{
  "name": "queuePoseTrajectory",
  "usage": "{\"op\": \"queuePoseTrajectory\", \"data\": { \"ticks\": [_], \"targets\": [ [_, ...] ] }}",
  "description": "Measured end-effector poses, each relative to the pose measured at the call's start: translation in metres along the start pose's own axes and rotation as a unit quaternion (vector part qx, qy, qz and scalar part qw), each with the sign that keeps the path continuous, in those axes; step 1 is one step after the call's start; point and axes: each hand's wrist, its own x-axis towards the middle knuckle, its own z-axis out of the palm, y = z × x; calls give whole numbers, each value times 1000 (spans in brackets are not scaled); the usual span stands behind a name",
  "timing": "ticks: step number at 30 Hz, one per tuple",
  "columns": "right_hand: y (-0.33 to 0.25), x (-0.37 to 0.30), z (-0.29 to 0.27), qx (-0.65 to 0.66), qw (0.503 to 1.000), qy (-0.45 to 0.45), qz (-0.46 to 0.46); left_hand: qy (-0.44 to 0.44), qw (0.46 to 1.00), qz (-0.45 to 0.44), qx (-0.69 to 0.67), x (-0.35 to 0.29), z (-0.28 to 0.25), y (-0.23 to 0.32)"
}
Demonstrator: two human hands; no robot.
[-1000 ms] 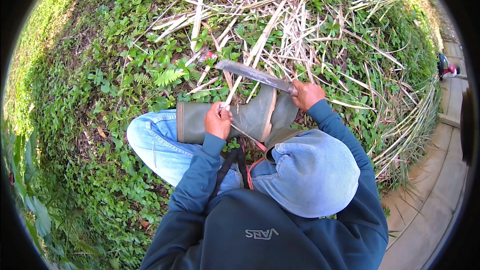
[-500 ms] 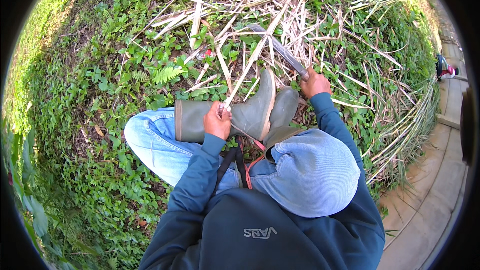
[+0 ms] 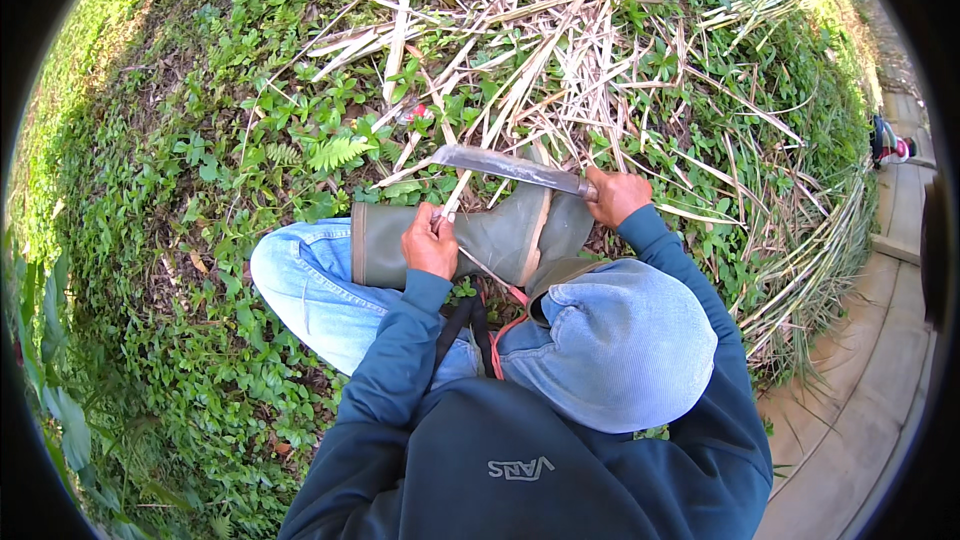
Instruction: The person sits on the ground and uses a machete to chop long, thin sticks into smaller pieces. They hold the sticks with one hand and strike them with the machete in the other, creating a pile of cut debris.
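My right hand point(image 3: 619, 197) is closed round the handle of a machete point(image 3: 512, 168). Its long grey blade points left, passing over the toe of an olive rubber boot point(image 3: 400, 242). A pale split strip of dry stalk point(image 3: 457, 193) is pinched in my left hand point(image 3: 432, 244), close beside the boot shaft. The blade crosses over this strip just beyond my left fingers; whether the edge touches it I cannot tell. Beyond the blade the strip runs toward a litter of similar strips, where its far end is hard to pick out.
Dry pale strips point(image 3: 590, 65) lie scattered on low green plants ahead. My bent knees in jeans point(image 3: 630, 340) frame the work, with a red cord point(image 3: 507, 328) between them. At right are a bundle of green stalks point(image 3: 800, 280), a plank-like walkway point(image 3: 850, 380) and a colourful shoe point(image 3: 888, 143).
The machete has swung from pointing away to lying crosswise over the strip, nearer my left hand. My right hand came slightly closer and left; my left hand barely moved.
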Motion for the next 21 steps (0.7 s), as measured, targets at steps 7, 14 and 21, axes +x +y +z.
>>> {"op": "queuePoseTrajectory", "data": {
  "ticks": [7, 14, 21],
  "targets": [
    [9, 13, 13, 92, 985, 64, 132, 7, 998, 54, 19, -5, 1, 13],
    [46, 41, 27, 116, 944, 159, 265, -45, 999, 3, -28, -7, 0, -19],
    [37, 25, 0, 24, 998, 10, 51, -107, 989, -60, -83, -3, -23, -14]
  ]
}}
